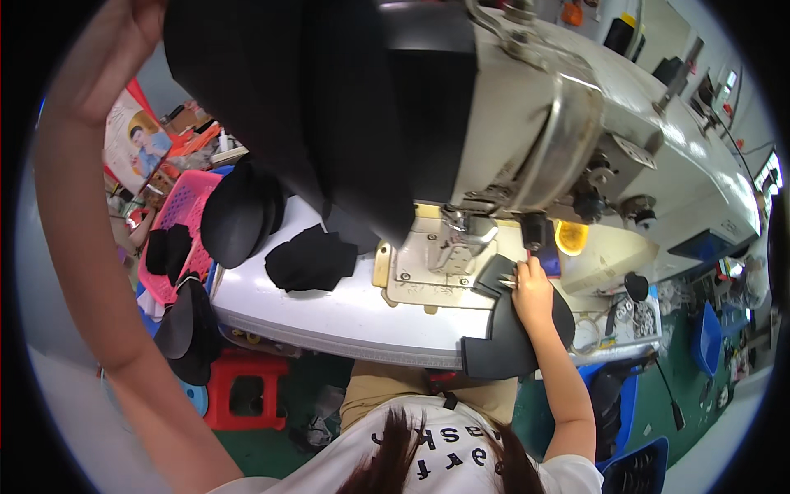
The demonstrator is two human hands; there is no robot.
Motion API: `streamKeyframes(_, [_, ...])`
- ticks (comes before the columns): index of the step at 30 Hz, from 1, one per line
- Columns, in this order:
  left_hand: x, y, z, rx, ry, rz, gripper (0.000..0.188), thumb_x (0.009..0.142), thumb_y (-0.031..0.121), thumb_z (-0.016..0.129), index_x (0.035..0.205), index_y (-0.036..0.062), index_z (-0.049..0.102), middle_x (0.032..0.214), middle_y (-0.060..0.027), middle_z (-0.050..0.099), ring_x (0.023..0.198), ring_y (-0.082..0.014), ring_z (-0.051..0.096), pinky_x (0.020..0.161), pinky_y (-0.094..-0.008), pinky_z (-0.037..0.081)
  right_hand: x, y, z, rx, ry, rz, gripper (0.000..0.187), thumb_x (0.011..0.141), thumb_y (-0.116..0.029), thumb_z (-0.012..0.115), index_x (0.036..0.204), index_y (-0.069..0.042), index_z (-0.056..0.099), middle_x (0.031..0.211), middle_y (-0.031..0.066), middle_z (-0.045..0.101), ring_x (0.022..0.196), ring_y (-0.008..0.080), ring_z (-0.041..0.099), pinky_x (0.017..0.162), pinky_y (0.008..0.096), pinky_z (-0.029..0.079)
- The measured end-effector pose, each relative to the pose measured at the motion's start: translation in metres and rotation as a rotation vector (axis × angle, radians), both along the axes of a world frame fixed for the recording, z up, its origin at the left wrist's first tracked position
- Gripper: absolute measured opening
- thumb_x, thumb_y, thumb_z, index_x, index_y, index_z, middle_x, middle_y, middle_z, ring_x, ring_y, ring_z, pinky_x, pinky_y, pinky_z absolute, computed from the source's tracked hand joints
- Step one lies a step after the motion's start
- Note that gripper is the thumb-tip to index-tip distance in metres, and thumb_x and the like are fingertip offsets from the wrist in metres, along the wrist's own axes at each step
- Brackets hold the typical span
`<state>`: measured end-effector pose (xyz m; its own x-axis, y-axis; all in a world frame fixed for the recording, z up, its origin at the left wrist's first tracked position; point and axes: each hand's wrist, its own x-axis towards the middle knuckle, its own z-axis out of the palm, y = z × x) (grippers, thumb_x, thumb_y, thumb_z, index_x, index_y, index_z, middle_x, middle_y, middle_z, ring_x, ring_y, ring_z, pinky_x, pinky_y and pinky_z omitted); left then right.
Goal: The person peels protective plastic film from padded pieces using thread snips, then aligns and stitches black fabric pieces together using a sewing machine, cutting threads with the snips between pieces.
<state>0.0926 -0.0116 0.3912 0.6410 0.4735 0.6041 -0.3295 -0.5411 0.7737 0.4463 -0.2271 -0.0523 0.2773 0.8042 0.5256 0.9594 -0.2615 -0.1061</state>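
Observation:
My left hand (pixel 136 37) is raised at the upper left, partly cut off by the picture's edge. It is beside large black curved pieces (pixel 280 90) that hang close to the camera; its fingers are hidden. Low on the right, my right hand (pixel 535 292) is closed around what look like small metal thread snips (pixel 508 282), their pointed tips showing. Under that hand lie flat black cut pieces (pixel 506 339) on the table's right side. The sewing machine (pixel 535 123) stands in front of me, its presser foot (pixel 461 239) over the metal plate.
A crumpled black piece (pixel 311 259) lies on the white table (pixel 395 329). Black rounded pieces (pixel 234 214) lean near a pink basket (pixel 193 193) on the left. A red stool (pixel 247 391) and blue bins (pixel 642 469) stand below. A yellow dish (pixel 571 237) sits by the machine.

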Motion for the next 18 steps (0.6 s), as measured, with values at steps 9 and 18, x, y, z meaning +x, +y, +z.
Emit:
streamKeyframes(9, [-0.027, -0.007, -0.185, 1.107, 0.150, 1.465, 0.024, 0.099, 0.024, 0.054, 0.100, 0.0002, 0.060, 0.085, -0.0084, 0.058, 0.082, -0.0228, 0.058, 0.076, -0.0375, 0.045, 0.002, -0.001, -0.005, 0.048, -0.032, 0.030, 0.021, 0.070, 0.001, 0.063, 0.090, 0.000, 0.057, 0.090, 0.0115, 0.051, 0.083, 0.0271, 0.061, 0.066, 0.0378, 0.055])
streamKeyframes(18, [0.161, -0.113, -0.393, 0.493, 0.237, -0.023, 0.053, 0.090, 0.019, 0.061, 0.138, 0.0026, 0.045, 0.142, -0.0202, 0.042, 0.126, -0.0395, 0.044, 0.106, -0.0470, 0.035, 0.012, -0.007, -0.006, 0.120, 0.266, 0.104, 0.024, 0.068, 0.007, 0.067, 0.087, -0.002, 0.055, 0.089, 0.0118, 0.054, 0.077, 0.0325, 0.062, 0.063, 0.0418, 0.050])
